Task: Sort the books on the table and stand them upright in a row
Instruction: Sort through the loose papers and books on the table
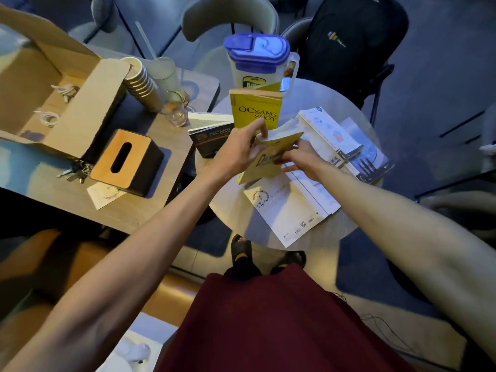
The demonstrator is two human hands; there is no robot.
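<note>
A pale yellow book is lifted off the round table; my left hand grips its top edge and my right hand holds it from the right, fingers curled under it. Behind it a bright yellow book stands upright, slightly open. A dark book stands open to its left. A white book lies flat near the front edge. More books lie stacked at the right.
A blue-lidded plastic jug stands behind the yellow book. On the left table sit a tissue box, stacked paper cups, glasses and an open cardboard box. A black backpack rests on a chair.
</note>
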